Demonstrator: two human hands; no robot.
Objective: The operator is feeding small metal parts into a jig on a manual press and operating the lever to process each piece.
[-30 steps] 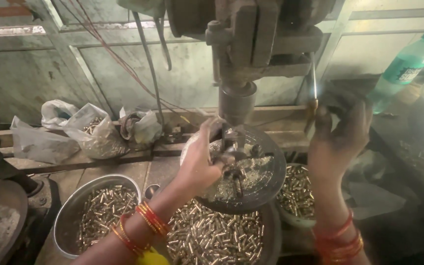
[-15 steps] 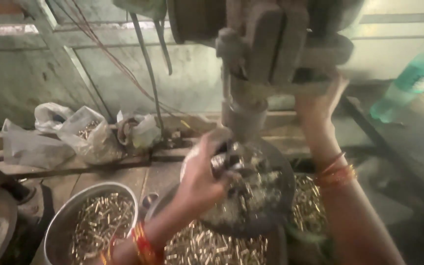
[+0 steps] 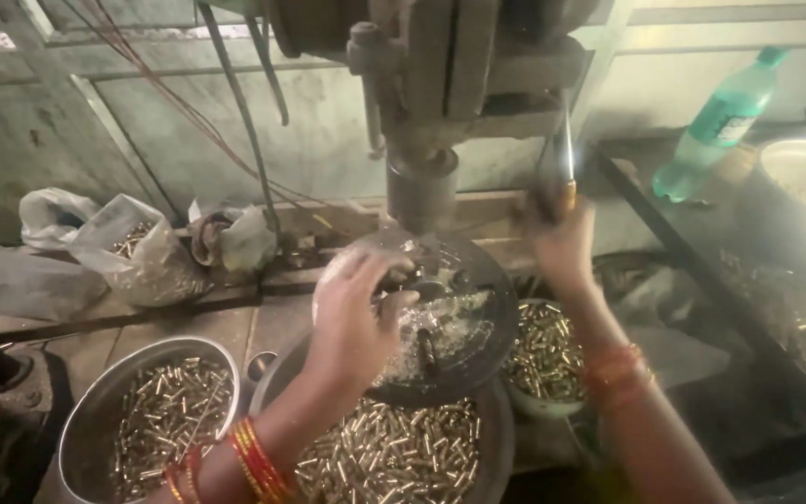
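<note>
A worker's left hand (image 3: pixel 352 317) rests on the round drill plate (image 3: pixel 440 313), fingers curled over a small fixture at its centre — whether they pinch a part cannot be told. The right hand (image 3: pixel 562 245), at two o'clock from the plate, is closed around the press lever (image 3: pixel 566 154), its orange-tipped grip showing above the knuckles. Red and gold bangles (image 3: pixel 254 457) ring both wrists. The spindle (image 3: pixel 422 191) hangs just above the plate at twelve o'clock, with metal swarf spread beneath it. Under the plate at six o'clock sits a big bowl (image 3: pixel 394 453) of brass casings; a second steel bowl (image 3: pixel 146 415) lies at eight o'clock, a smaller one (image 3: pixel 543 355) at three o'clock. Plastic bags (image 3: pixel 132 247) lie at ten o'clock on the desk — a green bottle (image 3: pixel 715 121) stands at two o'clock, well apart.
</note>
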